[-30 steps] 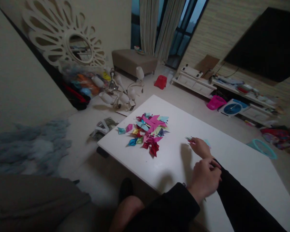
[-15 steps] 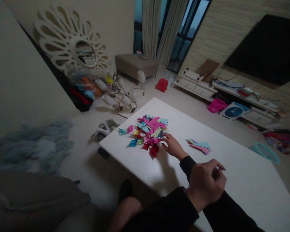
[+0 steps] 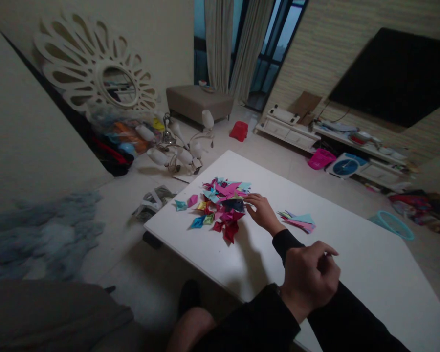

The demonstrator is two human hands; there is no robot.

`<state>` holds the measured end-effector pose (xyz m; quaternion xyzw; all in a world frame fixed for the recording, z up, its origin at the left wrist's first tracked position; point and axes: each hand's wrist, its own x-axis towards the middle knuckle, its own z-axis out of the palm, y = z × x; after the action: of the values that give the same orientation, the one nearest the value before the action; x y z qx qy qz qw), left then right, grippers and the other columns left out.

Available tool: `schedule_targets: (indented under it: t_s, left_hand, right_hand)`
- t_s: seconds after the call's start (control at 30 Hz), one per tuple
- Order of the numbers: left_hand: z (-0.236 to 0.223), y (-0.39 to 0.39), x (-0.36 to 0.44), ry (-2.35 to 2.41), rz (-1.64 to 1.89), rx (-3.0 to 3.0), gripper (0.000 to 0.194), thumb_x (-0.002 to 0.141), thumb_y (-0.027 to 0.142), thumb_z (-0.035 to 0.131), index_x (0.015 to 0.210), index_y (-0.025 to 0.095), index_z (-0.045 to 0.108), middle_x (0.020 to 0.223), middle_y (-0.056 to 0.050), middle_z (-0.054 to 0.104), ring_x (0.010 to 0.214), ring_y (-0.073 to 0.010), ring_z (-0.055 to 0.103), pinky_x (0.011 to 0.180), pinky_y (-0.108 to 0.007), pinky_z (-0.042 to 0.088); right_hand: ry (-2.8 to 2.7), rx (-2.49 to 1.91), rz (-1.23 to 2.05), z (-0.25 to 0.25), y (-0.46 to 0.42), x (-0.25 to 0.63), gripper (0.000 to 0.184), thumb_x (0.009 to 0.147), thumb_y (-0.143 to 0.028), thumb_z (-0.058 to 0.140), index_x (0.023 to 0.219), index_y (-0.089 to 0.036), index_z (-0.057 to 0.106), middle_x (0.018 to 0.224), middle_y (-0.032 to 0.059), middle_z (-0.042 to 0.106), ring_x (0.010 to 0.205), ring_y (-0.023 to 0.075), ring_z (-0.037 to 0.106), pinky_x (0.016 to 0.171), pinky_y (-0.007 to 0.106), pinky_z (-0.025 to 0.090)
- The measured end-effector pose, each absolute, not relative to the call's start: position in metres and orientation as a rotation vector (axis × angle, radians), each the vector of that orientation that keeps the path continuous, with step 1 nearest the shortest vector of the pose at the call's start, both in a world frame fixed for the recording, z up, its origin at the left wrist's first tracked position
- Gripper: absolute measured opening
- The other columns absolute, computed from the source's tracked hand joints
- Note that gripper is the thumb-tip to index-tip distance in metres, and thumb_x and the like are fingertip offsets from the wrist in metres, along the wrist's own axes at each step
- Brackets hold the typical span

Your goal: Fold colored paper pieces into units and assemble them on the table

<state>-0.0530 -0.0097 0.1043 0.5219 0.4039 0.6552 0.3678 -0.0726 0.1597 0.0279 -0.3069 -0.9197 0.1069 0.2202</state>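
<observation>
On the white table (image 3: pixel 337 264) lies a pile of folded paper pieces (image 3: pixel 225 190), origami-like, in pink, red, blue, yellow and green. My right hand (image 3: pixel 262 212) reaches to the pile's right side, its thumb and fingers apart. Its fingertips are beside a dark blue folded paper piece (image 3: pixel 233 205); whether they touch it I cannot tell. Closer to me, my left hand (image 3: pixel 310 276) is held above my right forearm with its fingers curled. What it holds, if anything, is hidden. Right of my right hand lies a fanned stack of coloured paper pieces (image 3: pixel 298 221).
Beyond the table stand a chandelier (image 3: pixel 183 154) on the floor, a grey bench (image 3: pixel 201 103) and a red stool (image 3: pixel 239 131). A TV cabinet (image 3: pixel 289 134) runs along the far wall. A turquoise basket (image 3: pixel 392 226) is past the table's far right edge.
The view has shifted slightly. The dark blue paper piece shows larger on the pile, and my right hand's fingers are a little away from it. My left hand stays curled.
</observation>
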Motion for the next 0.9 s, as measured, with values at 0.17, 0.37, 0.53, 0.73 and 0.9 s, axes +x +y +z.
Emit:
schedule_targets:
  t_s: [0.17, 0.37, 0.53, 0.73, 0.9]
  left_hand:
    - [0.102, -0.010, -0.050, 0.995, 1.697, 1.238, 0.019, 0.076, 0.010, 0.054, 0.085, 0.018, 0.069, 0.055, 0.004, 0.048, 0.048, -0.0089, 0.045, 0.050, -0.022, 0.033]
    - [0.101, -0.001, -0.050, 0.998, 1.636, 0.936, 0.011, 0.082, 0.017, 0.056, 0.082, 0.018, 0.068, 0.063, 0.000, 0.059, 0.059, -0.0124, 0.053, 0.056, -0.023, 0.036]
    - [0.085, 0.018, -0.044, 0.990, 1.583, 0.358, 0.007, 0.076, 0.025, 0.059, 0.077, 0.018, 0.060, 0.054, 0.004, 0.047, 0.048, -0.0093, 0.042, 0.049, -0.020, 0.029]
    - [0.063, 0.027, -0.035, 0.934, 1.279, 0.211, 0.023, 0.066, 0.028, 0.064, 0.086, 0.019, 0.056, 0.061, 0.004, 0.052, 0.049, -0.0085, 0.045, 0.049, -0.021, 0.031]
    - [0.066, 0.028, -0.039, 0.658, 1.067, 0.217, 0.043, 0.070, 0.055, 0.065, 0.092, 0.018, 0.060, 0.088, -0.005, 0.065, 0.078, -0.0165, 0.063, 0.065, -0.025, 0.046]
  right_hand:
    - [-2.169, -0.845, 0.460, 0.060, 0.159, -0.046, 0.012, 0.088, -0.023, 0.062, 0.092, -0.022, 0.073, 0.096, 0.0066, 0.074, 0.089, 0.0215, 0.067, 0.077, 0.037, 0.053]
    - [-1.631, -1.190, 0.622, 0.061, 0.116, 0.027, 0.023, 0.072, -0.034, 0.078, 0.078, -0.021, 0.061, 0.074, -0.0006, 0.065, 0.065, 0.0151, 0.061, 0.059, 0.028, 0.050]
    - [-1.413, -1.384, 0.651, 0.048, 0.049, 0.099, 0.032, 0.073, -0.037, 0.081, 0.096, -0.019, 0.067, 0.084, 0.0042, 0.072, 0.073, 0.0195, 0.067, 0.066, 0.033, 0.054]
    - [-1.581, -1.260, 0.085, 0.061, -0.010, 0.124, 0.004, 0.084, -0.021, 0.072, 0.088, -0.022, 0.073, 0.091, 0.0049, 0.074, 0.091, 0.0233, 0.066, 0.082, 0.042, 0.053]
    - [-1.887, -1.053, -0.102, 0.059, -0.022, 0.118, 0.025, 0.082, -0.006, 0.069, 0.091, -0.028, 0.073, 0.093, 0.0011, 0.077, 0.101, 0.0240, 0.063, 0.086, 0.044, 0.053]
